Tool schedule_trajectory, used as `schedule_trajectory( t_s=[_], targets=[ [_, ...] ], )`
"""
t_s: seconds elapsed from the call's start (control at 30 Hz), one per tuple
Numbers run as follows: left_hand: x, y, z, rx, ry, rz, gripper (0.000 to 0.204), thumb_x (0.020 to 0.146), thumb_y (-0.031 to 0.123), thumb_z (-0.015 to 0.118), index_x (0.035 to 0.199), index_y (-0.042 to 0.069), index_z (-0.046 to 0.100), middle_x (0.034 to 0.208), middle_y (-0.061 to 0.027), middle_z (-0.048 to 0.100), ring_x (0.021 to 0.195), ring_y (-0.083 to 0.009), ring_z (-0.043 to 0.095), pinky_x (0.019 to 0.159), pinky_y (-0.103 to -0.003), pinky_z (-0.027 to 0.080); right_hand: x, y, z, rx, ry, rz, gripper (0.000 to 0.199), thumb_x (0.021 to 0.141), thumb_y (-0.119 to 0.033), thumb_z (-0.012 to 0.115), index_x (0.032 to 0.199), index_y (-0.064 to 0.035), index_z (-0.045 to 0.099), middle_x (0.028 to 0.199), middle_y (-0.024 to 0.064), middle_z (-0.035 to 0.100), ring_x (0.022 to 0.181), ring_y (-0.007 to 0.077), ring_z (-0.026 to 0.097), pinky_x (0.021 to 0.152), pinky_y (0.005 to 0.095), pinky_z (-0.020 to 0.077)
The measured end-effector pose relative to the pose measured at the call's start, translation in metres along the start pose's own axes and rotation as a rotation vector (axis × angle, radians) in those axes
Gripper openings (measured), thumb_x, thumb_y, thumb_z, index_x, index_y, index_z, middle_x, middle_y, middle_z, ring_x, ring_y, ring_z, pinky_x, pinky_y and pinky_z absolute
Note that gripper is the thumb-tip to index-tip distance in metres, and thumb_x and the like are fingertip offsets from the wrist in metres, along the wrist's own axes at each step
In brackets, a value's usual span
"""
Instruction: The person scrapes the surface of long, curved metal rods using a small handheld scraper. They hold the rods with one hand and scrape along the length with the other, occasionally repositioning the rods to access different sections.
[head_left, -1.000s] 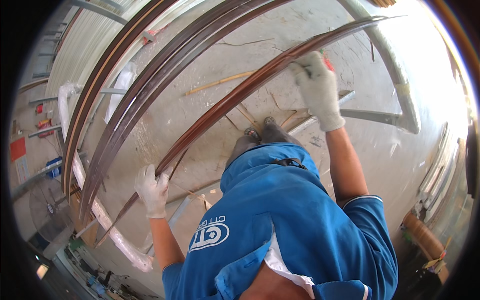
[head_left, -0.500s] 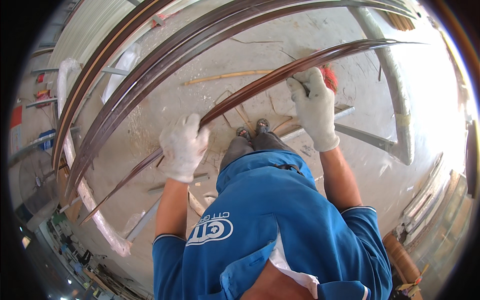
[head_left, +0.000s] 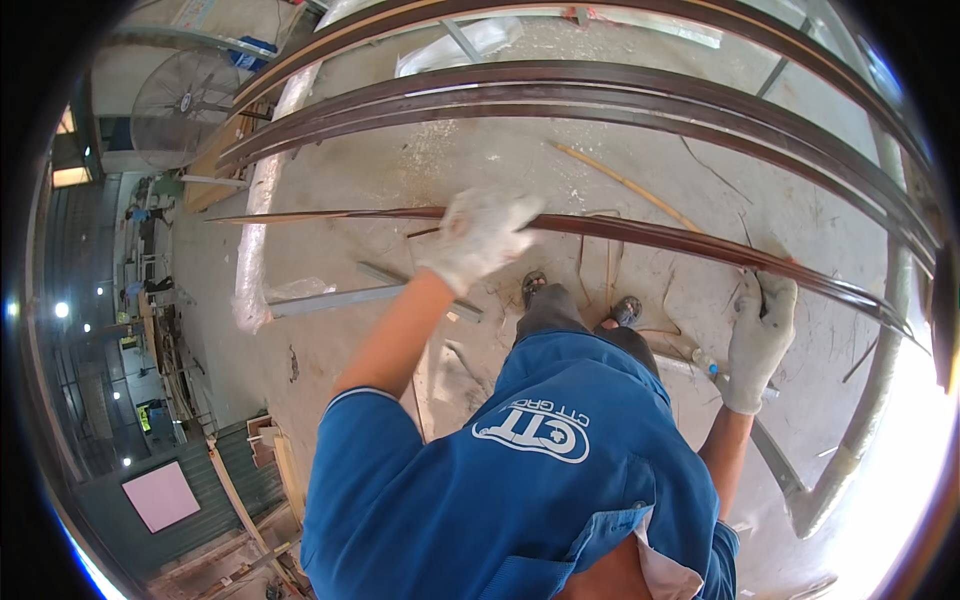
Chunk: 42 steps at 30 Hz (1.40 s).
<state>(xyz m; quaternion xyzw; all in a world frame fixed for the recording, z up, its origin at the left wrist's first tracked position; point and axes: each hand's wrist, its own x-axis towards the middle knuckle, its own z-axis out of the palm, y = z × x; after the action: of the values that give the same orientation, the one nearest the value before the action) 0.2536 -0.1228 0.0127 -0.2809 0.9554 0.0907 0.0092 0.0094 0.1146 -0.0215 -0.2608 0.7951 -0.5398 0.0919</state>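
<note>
A long, thin dark-brown strip (head_left: 640, 233) with a glossy surface runs across in front of me above the floor. My left hand (head_left: 485, 240), in a white work glove, covers part of it left of the middle. Its fingers are blurred but look curled round the strip. Further right, my right hand (head_left: 762, 335), gloved the same way, pinches the strip's near edge between thumb and fingers. The strip's left end tapers across a plastic-wrapped rail (head_left: 265, 205). Its right end reaches another wrapped rail (head_left: 855, 440).
Beyond lie more brown strips (head_left: 560, 85), side by side across the rack. Grey metal bars (head_left: 335, 300) join the wrapped rails low down. A yellowish stick (head_left: 630, 185) and thin offcuts lie on the floor. A large fan (head_left: 187, 105) stands at the far left.
My view has turned to the left, so the strip lies flatter across the picture. Both hands remain at the strip, the left one blurred by motion. The red bundle by my right hand no longer shows.
</note>
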Motion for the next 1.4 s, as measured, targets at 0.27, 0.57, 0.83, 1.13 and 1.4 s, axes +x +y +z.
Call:
schedule_trajectory(
  t_s=[0.27,0.57,0.83,1.13,1.4],
  targets=[
    [-0.104,-0.206,-0.045,0.054,-0.084,-0.310,0.033,0.079,0.021,0.070,0.108,0.006,0.075,0.099,-0.0158,0.075,0.094,-0.0342,0.072,0.082,-0.043,0.055,-0.010,-0.014,0.015,-0.022,0.148,0.061,0.007,0.095,-0.004,0.069,0.097,-0.0014,0.062,0.070,0.0042,0.063,0.063,0.0075,0.055,0.060,0.0261,0.0471],
    [-0.129,-0.246,-0.045,-0.056,0.022,-0.123,0.031,0.082,0.022,0.074,0.106,0.003,0.071,0.097,-0.0178,0.072,0.088,-0.0384,0.069,0.079,-0.044,0.053,-0.058,-0.052,0.106,-0.110,0.267,0.058,0.014,0.093,-0.009,0.072,0.097,-0.0026,0.060,0.075,0.0123,0.070,0.061,0.0164,0.066,0.058,0.0314,0.0503],
    [-0.122,-0.260,-0.044,0.015,0.048,0.069,0.032,0.083,0.029,0.076,0.102,0.004,0.071,0.092,-0.0186,0.069,0.086,-0.0394,0.066,0.074,-0.045,0.051,-0.117,-0.120,0.218,-0.082,0.198,0.043,0.015,0.093,-0.011,0.071,0.099,-0.0046,0.060,0.082,0.0154,0.073,0.074,0.0318,0.074,0.064,0.0386,0.0558],
    [-0.207,-0.444,-0.078,-0.118,-0.060,-0.376,0.041,0.077,0.009,0.062,0.116,0.006,0.072,0.107,-0.0194,0.073,0.093,-0.0357,0.070,0.083,-0.041,0.053,-0.136,-0.141,0.257,-0.032,0.077,-0.018,0.016,0.092,-0.011,0.072,0.099,-0.0048,0.059,0.084,0.0170,0.073,0.077,0.0324,0.074,0.067,0.0377,0.0562],
    [-0.198,-0.377,-0.058,0.018,0.013,-0.173,0.021,0.078,0.012,0.063,0.096,0.003,0.069,0.087,-0.0193,0.068,0.083,-0.0401,0.066,0.077,-0.048,0.050,-0.105,-0.119,0.202,-0.176,0.169,0.068,0.016,0.093,-0.014,0.072,0.096,-0.0039,0.060,0.081,0.0161,0.073,0.076,0.0331,0.073,0.066,0.0387,0.0549]
  ],
)
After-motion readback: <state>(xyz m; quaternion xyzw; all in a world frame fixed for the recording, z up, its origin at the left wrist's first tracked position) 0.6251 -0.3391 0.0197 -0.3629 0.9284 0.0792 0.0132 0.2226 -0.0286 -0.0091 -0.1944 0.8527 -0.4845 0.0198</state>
